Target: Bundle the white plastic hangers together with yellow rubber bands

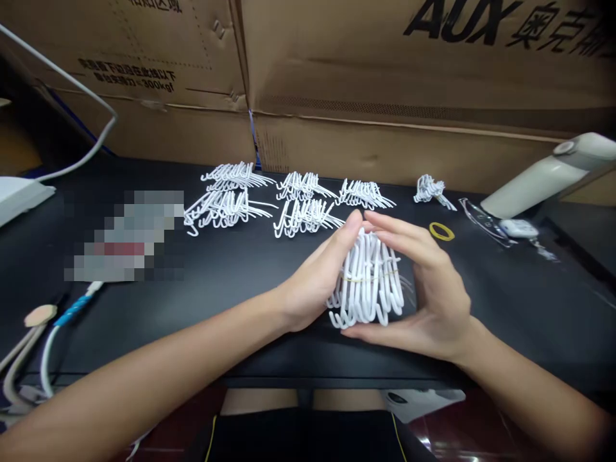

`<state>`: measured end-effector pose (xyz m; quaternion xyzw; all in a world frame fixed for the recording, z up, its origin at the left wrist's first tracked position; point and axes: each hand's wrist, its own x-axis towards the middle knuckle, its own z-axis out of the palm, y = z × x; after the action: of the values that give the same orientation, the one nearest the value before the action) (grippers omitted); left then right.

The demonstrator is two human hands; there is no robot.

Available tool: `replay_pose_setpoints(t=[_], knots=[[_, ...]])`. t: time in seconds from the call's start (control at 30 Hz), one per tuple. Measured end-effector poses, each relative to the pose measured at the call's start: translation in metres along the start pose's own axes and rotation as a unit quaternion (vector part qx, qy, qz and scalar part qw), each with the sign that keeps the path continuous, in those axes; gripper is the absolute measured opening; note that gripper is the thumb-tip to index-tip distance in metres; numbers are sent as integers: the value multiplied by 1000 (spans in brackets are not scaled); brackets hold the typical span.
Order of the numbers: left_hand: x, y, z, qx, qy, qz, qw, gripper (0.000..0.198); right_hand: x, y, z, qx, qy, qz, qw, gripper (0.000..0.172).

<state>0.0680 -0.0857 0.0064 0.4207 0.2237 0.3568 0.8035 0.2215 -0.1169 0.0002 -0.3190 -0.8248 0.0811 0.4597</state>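
Note:
Between my two hands is a bundle of white hooks (368, 282), standing on the black desk or just above it; which of the two I cannot tell. A thin yellowish rubber band runs across its middle. My left hand (320, 276) presses the bundle's left side, thumb at the top, its other fingers mostly hidden behind. My right hand (428, 289) wraps the right side, fingers over the top and thumb along the bottom edge. Behind the hands lie several loose groups of white hooks, one of them a near pile (308, 217).
Yellow rubber bands (441, 231) lie right of my hands, near a small hook cluster (430, 190). A white bottle (543, 173), glasses (486, 221) and a key fob (520, 228) are at the right. Cardboard boxes (409, 83) wall the back. A blurred-out device (129, 237) with a cable lies left.

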Motion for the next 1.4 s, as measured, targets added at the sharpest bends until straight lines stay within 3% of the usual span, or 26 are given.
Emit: replay_pose_setpoints(t=[0.3,0.53,1.03,1.23,1.4], knots=[[-1,-5,0,-40,-3,-30,999,51,-3,3,7,-55,-15,-28,998,89],[-2,-10,-3,-50,-28,-31,998,46,-6,7,8,-22,-18,-47,998,93],[-1,-9,-7,3,-38,2,999,46,-7,6,5,-18,-4,-26,999,81],[-2,-9,-10,-23,-88,-16,996,65,-6,2,-1,-24,23,-50,998,84],[-2,-5,-10,-28,-118,-43,992,64,-5,0,-2,2,43,-72,996,85]])
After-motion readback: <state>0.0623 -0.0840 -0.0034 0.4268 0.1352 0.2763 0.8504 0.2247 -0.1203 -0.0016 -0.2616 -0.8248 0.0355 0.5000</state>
